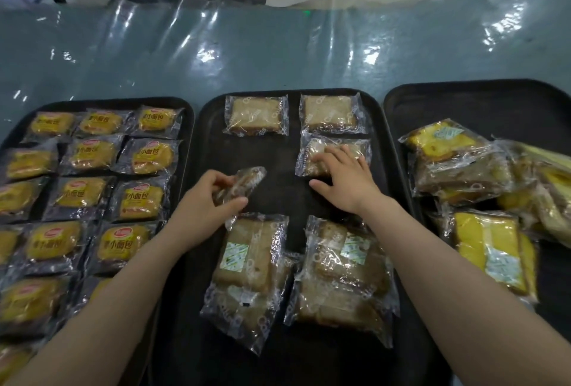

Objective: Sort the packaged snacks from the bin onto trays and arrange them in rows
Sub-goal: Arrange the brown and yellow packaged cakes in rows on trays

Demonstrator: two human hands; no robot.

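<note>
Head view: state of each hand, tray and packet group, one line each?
Left hand: grips a tilted clear packet above the middle tray.
Right hand: fingers flat on a packet in the second row.
Left tray: yellow buns in rows.
Middle tray: two packets in the top row, loose stacks near.
Right tray: unsorted heap.

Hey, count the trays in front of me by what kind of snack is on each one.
Tray of yellow buns in dark wrappers: 1
Tray of pale cake slices in clear wrappers: 1
Tray with a mixed heap of yellow and brown slices: 1
Total: 3 trays
</note>
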